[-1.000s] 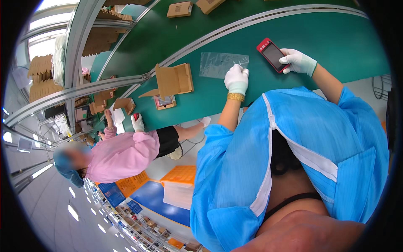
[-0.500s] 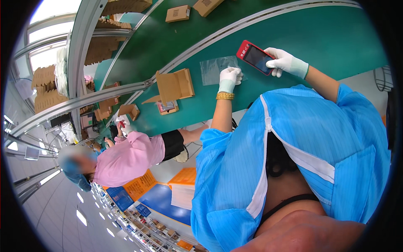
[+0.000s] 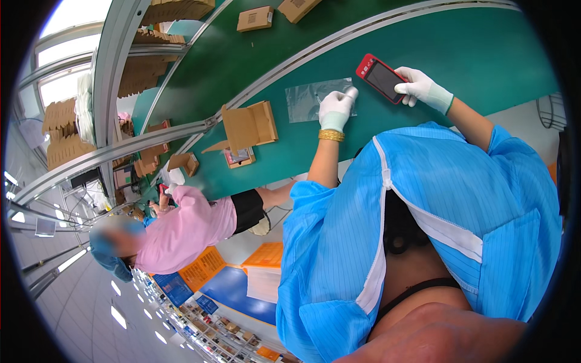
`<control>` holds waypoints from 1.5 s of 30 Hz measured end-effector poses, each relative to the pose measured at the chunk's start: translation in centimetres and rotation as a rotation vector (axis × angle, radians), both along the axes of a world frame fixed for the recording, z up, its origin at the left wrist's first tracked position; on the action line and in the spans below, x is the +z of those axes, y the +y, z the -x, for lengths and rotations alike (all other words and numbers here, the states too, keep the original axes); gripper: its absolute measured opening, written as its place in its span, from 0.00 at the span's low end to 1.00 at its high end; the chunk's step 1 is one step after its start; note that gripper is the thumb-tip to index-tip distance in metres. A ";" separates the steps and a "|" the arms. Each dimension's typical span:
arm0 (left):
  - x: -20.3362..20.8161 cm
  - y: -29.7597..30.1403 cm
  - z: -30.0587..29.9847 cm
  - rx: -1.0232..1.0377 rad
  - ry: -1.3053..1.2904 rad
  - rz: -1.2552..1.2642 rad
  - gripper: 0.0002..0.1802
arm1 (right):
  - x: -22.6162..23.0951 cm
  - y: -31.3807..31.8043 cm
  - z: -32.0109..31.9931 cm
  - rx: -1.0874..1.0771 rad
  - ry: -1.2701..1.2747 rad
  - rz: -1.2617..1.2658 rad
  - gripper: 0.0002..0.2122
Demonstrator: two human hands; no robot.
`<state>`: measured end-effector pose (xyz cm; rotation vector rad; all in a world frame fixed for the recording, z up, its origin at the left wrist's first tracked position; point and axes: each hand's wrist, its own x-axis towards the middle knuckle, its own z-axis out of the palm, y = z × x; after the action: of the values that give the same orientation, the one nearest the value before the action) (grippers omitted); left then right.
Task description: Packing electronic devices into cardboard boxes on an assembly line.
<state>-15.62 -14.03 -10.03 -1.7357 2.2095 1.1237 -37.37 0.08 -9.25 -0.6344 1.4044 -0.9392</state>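
Observation:
My right hand (image 3: 425, 91), in a white glove, is closed around the lower right end of a red handheld device (image 3: 380, 78). Its dark screen and red border face up, tilted above the bench. Left of it, my left hand (image 3: 336, 110), also gloved, overlaps the edge of a clear plastic bag (image 3: 302, 101) that lies flat on the green bench top. The fingers of this hand are mostly curled, with one white tip sticking out toward the device. Whether anything is inside those fingers is hidden.
An opened cardboard box (image 3: 249, 126) stands on the green bench (image 3: 478, 60) to the left. Two closed boxes (image 3: 255, 19) lie beyond the metal rail (image 3: 339, 43). A person in pink (image 3: 184, 227) works at the left, beside a smaller open box (image 3: 183, 163). Stacked cardboard (image 3: 145, 75) fills the shelf.
The device and my right hand have shifted slightly to the right and up. My left hand has turned, with a fingertip now sticking out. The device's screen looks darker.

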 end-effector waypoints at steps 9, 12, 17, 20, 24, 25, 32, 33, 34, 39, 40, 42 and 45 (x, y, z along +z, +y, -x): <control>-3.5 -2.0 -1.7 0.224 0.375 -0.350 0.08 | 0.6 -0.2 -0.3 0.060 -0.039 0.051 0.24; -2.8 -1.9 -1.4 0.253 0.382 -0.366 0.08 | 0.5 -0.5 -0.8 0.088 -0.024 0.076 0.25; -1.9 -1.5 -0.9 0.219 0.330 -0.320 0.08 | 0.9 -1.8 -2.0 0.133 0.045 0.051 0.23; -1.7 -1.6 -1.3 0.281 0.394 -0.340 0.08 | 1.2 -2.4 -2.5 0.178 0.148 -0.003 0.22; -2.3 -1.4 -1.8 0.391 0.555 -0.325 0.08 | 0.8 -2.5 -2.4 0.213 0.204 -0.056 0.19; -2.7 -1.3 -1.9 0.391 0.555 -0.323 0.08 | 0.8 -2.6 -2.4 0.214 0.205 -0.054 0.19; -1.8 0.7 -0.8 -0.055 0.283 0.382 0.08 | -0.8 -4.1 -2.9 0.188 0.062 -0.049 0.16; -1.3 1.0 -0.6 -0.128 0.265 0.462 0.08 | -1.1 -4.4 -3.0 0.198 0.037 -0.047 0.17; -0.9 1.4 -0.4 -0.201 0.246 0.542 0.08 | -1.4 -4.6 -3.1 0.194 0.037 -0.044 0.17; 0.5 2.8 0.7 -0.234 0.396 0.394 0.07 | -2.1 -6.0 -4.7 0.058 0.017 0.016 0.26; 0.6 2.8 1.0 -0.214 0.486 0.379 0.09 | -1.9 -6.4 -5.0 -0.001 0.037 0.032 0.28; 1.7 2.6 0.9 -0.011 0.662 0.086 0.08 | -1.6 -7.0 -4.9 -0.026 0.093 0.066 0.31; 3.3 1.2 0.7 0.251 1.013 -0.280 0.05 | -0.5 -7.2 -3.9 0.013 0.033 0.168 0.31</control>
<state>-16.31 -12.82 -6.69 -1.5003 2.0502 2.6742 -33.48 -7.11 -9.74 -0.7869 1.3581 -1.0476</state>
